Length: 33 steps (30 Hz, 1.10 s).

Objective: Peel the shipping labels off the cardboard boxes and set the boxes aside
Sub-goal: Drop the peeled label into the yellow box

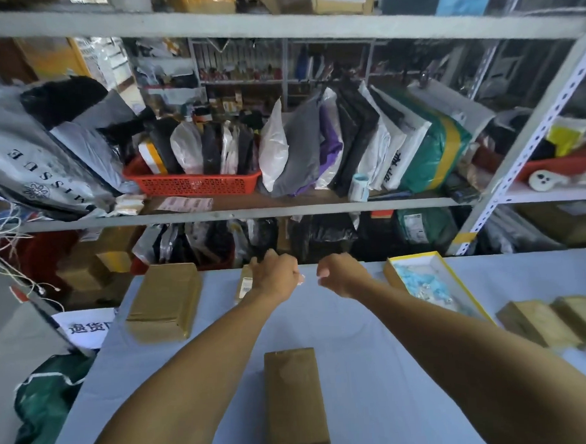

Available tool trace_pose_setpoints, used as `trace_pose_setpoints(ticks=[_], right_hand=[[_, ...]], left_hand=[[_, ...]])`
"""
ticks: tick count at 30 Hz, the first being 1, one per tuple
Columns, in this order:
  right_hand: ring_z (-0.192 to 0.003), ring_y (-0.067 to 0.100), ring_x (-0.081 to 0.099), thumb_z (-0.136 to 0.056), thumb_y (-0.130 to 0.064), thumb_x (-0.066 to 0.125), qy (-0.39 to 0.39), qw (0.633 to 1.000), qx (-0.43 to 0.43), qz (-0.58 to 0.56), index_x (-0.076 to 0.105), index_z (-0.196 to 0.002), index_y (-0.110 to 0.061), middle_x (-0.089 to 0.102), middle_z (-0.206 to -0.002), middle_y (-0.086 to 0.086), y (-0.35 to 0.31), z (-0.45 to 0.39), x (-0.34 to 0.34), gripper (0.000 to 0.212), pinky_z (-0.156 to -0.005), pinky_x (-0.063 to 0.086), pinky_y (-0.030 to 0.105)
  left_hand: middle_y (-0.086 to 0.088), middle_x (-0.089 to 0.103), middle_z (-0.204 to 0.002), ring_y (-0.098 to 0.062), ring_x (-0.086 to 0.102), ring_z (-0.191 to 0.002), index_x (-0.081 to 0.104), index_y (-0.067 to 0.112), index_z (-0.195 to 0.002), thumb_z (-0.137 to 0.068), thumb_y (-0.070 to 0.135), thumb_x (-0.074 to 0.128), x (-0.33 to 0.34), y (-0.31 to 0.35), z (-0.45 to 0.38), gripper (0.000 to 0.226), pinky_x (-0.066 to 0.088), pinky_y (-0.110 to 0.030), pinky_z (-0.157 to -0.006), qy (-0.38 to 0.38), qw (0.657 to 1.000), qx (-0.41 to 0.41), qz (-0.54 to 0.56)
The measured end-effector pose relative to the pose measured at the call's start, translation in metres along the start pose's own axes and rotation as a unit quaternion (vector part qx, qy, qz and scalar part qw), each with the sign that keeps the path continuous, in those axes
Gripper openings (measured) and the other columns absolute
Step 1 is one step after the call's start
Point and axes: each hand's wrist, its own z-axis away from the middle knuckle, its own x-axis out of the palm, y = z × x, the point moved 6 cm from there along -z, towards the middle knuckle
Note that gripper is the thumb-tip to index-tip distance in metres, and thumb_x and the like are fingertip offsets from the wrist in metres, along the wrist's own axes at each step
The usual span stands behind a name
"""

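Both my arms stretch over a light blue table [358, 370] toward its far edge. My left hand [276, 273] is curled into a fist beside a small cardboard box with a barcode label [245, 286], touching or nearly touching it. My right hand [337, 273] is also curled shut, a little to the right, with something small and pale pinched at the fingertips of both hands; I cannot tell what it is. A plain cardboard box [294, 399] lies near me between my forearms. A larger taped box [166, 301] sits at the far left.
An open yellow-rimmed box [455, 282] with blue filling lies at the right. Two small cardboard boxes [554, 321] rest at the right edge. Metal shelves [251, 212] packed with parcels and a red basket [192, 184] stand behind the table. A green bag [47, 400] is at the lower left.
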Motion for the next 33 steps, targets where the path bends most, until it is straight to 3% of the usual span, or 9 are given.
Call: trace_pose_setpoints(ticks=[4, 8, 12, 16, 19, 24, 27, 33], right_hand=[[-0.1, 0.026, 0.063, -0.091, -0.021, 0.059, 0.033, 0.996, 0.075, 0.02, 0.067, -0.108, -0.019, 0.065, -0.112, 0.005, 0.044, 0.015, -0.016, 0.019, -0.084, 0.056, 0.038], [-0.097, 0.032, 0.063, -0.084, -0.013, 0.055, 0.059, 0.988, 0.141, 0.004, 0.07, -0.093, -0.008, 0.069, -0.099, 0.012, 0.101, 0.032, -0.034, 0.018, -0.085, 0.055, 0.039], [-0.093, 0.034, 0.063, -0.078, -0.009, 0.052, 0.058, 0.979, 0.198, -0.004, 0.067, -0.08, -0.008, 0.067, -0.09, 0.015, 0.167, 0.046, -0.047, 0.015, -0.069, 0.047, 0.03], [-0.084, 0.035, 0.06, -0.08, -0.008, 0.05, 0.056, 0.973, 0.223, 0.014, 0.057, -0.075, -0.006, 0.057, -0.077, 0.013, 0.229, 0.056, -0.062, 0.009, -0.063, 0.045, 0.032], [-0.092, 0.033, 0.059, -0.083, -0.01, 0.052, 0.057, 0.971, 0.231, 0.013, 0.066, -0.093, -0.005, 0.063, -0.094, 0.011, 0.277, 0.057, -0.07, 0.017, -0.074, 0.053, 0.036], [-0.099, 0.03, 0.058, -0.085, -0.014, 0.053, 0.047, 0.972, 0.229, 0.02, 0.067, -0.1, -0.01, 0.062, -0.108, 0.01, 0.339, 0.045, -0.085, 0.021, -0.079, 0.053, 0.036], [-0.101, 0.03, 0.058, -0.085, -0.014, 0.053, 0.043, 0.974, 0.221, 0.022, 0.066, -0.102, -0.009, 0.061, -0.11, 0.01, 0.361, 0.034, -0.093, 0.022, -0.08, 0.051, 0.035], [-0.1, 0.029, 0.057, -0.086, -0.014, 0.052, 0.043, 0.979, 0.198, 0.024, 0.066, -0.102, -0.009, 0.059, -0.109, 0.011, 0.377, 0.014, -0.1, 0.021, -0.081, 0.051, 0.036]], left_hand=[[-0.01, 0.061, -0.109, -0.028, 0.045, -0.118, 0.068, 0.021, -0.092, -0.09, 0.031, 0.067, 0.006, 0.019, -0.01, 0.01, 0.028, -0.051, -0.109, -0.015, 0.999, 0.022, -0.023], [-0.009, 0.063, -0.105, -0.028, 0.046, -0.117, 0.068, 0.019, -0.101, -0.087, 0.022, 0.066, 0.025, 0.061, -0.018, 0.015, 0.031, -0.051, -0.107, -0.043, 0.998, 0.048, -0.018], [-0.01, 0.063, -0.108, -0.028, 0.045, -0.119, 0.066, 0.018, -0.103, -0.088, 0.022, 0.064, 0.06, 0.125, -0.026, 0.016, 0.032, -0.049, -0.106, -0.065, 0.994, 0.088, -0.009], [-0.006, 0.067, -0.108, -0.028, 0.043, -0.123, 0.062, 0.024, -0.082, -0.088, 0.043, 0.065, 0.104, 0.198, -0.043, 0.021, 0.028, -0.053, -0.107, -0.112, 0.985, 0.13, -0.011], [-0.003, 0.066, -0.104, -0.026, 0.044, -0.116, 0.068, 0.025, -0.083, -0.086, 0.051, 0.064, 0.13, 0.25, -0.053, 0.027, 0.029, -0.046, -0.103, -0.12, 0.98, 0.158, -0.028], [0.002, 0.068, -0.101, -0.027, 0.042, -0.116, 0.069, 0.029, -0.093, -0.091, 0.018, 0.058, 0.164, 0.316, -0.073, 0.016, 0.028, -0.047, -0.104, -0.122, 0.978, 0.166, -0.019], [0.001, 0.067, -0.098, -0.024, 0.041, -0.118, 0.057, 0.029, -0.081, -0.086, 0.023, 0.067, 0.176, 0.339, -0.085, 0.013, 0.022, -0.048, -0.108, -0.125, 0.981, 0.145, 0.025], [-0.005, 0.067, -0.095, -0.027, 0.04, -0.118, 0.06, 0.027, -0.073, -0.092, 0.019, 0.06, 0.187, 0.366, -0.1, 0.021, 0.014, -0.059, -0.114, -0.116, 0.982, 0.146, 0.02]])
